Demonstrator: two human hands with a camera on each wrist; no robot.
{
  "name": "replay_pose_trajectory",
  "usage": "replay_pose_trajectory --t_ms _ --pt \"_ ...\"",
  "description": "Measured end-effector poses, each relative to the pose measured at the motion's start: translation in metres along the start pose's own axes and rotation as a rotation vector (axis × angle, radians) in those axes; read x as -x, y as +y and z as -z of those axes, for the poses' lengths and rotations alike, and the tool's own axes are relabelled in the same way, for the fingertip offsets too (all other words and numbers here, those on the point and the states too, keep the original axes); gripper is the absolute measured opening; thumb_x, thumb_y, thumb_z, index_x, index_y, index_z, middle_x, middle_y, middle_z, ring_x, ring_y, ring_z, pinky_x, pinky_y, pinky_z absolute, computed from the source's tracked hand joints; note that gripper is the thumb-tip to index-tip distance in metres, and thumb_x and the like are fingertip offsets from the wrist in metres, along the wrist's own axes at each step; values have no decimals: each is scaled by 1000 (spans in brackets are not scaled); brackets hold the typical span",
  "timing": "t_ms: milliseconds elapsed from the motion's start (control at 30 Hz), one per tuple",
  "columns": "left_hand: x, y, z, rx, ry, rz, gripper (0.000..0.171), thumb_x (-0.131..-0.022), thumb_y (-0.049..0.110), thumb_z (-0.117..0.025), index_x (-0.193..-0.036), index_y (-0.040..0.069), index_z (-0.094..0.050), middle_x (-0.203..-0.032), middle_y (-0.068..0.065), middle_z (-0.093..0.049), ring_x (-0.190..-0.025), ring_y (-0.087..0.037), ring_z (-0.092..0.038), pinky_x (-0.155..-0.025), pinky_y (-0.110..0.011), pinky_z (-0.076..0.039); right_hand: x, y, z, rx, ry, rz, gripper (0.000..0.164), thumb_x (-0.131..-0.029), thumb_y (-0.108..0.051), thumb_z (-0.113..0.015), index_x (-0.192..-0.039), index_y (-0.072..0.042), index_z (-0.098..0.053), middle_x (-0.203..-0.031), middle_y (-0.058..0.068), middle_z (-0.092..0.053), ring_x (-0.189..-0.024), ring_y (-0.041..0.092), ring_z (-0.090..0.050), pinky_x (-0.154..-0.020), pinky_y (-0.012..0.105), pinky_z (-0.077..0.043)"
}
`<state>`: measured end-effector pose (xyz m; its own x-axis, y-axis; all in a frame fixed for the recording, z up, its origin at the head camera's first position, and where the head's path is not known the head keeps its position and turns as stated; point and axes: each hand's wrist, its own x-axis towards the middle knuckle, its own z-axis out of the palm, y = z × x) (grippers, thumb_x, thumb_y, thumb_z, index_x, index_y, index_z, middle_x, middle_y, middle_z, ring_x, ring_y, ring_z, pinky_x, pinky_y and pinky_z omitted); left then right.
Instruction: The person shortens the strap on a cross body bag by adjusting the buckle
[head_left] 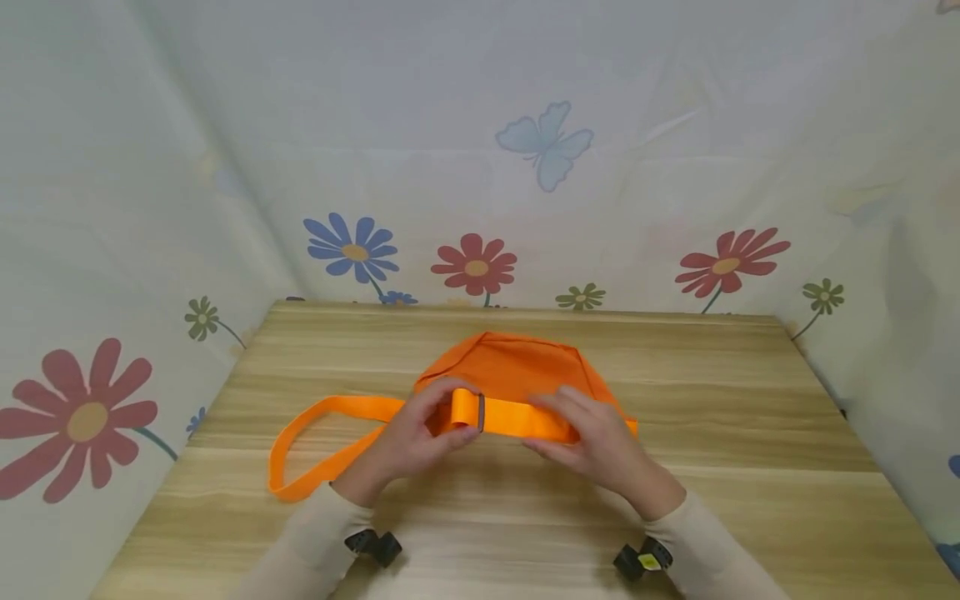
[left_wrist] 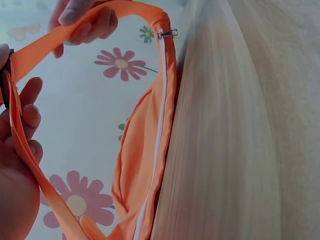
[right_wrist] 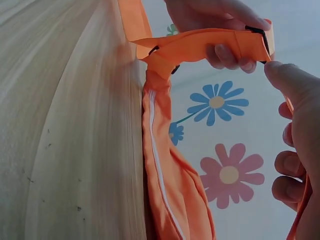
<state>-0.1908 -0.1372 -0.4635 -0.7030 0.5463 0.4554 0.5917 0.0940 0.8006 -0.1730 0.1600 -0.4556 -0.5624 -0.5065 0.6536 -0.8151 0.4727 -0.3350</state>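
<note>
An orange waist bag (head_left: 525,367) lies on the wooden table, its zipper (left_wrist: 162,85) closed along one edge, with a metal pull (left_wrist: 167,34) at the end. Raised above the near side of the bag, the orange strap (head_left: 510,418) stretches between both hands. My left hand (head_left: 408,437) pinches the strap beside a dark slide buckle (head_left: 482,413), where the webbing forms a small loop. Farther along the strap, my right hand (head_left: 596,437) grips it between thumb and curled fingers. The rest of the strap trails left in a large loop (head_left: 279,454).
The wood-grain table (head_left: 720,400) extends on both sides of the bag. Behind it hangs a pale cloth (head_left: 420,100) printed with flowers and a butterfly. A small black camera sits on the left wrist (head_left: 373,546) and another on the right wrist (head_left: 642,558).
</note>
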Motion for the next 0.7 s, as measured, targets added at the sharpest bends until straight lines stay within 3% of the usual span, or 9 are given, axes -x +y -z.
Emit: replay_pose_trajectory --t_ms 133,300,533,700 --pt "-1 -1 0 2 -22 -7 47 -100 11 -78 -140 7 -55 -119 -12 -63 -102 -19 -63 -89 -29 -61 1 3 -1 -25 25 45 42 -91 -31 -89 -123 -8 -73 -93 -2 -63 -66 5 -47 -60 9 -42" --pt "1 3 -3 -16 -27 50 51 -99 17 -80 -142 10 -54 -122 -10 -68 -104 -18 -64 -93 -29 -60 1 2 -6 -81 58 56 39 -98 -36 -82 -121 -6 -72 -91 -2 -63 -67 5 -48 -61 9 -42" --pt "1 1 -6 29 -11 66 50 -100 17 -78 -143 9 -53 -123 -13 -66 -102 -19 -66 -92 -29 -61 4 2 -9 -166 68 -21 40 -98 -28 -83 -127 -4 -69 -106 5 -71 -82 10 -61 -71 14 -53" --pt "1 1 -7 32 9 83 49 -102 21 -77 -142 10 -53 -118 -13 -69 -100 -20 -67 -90 -30 -61 5 -1 -13 -221 84 -60 43 -103 -35 -76 -130 -3 -67 -118 11 -75 -93 16 -67 -81 17 -57"
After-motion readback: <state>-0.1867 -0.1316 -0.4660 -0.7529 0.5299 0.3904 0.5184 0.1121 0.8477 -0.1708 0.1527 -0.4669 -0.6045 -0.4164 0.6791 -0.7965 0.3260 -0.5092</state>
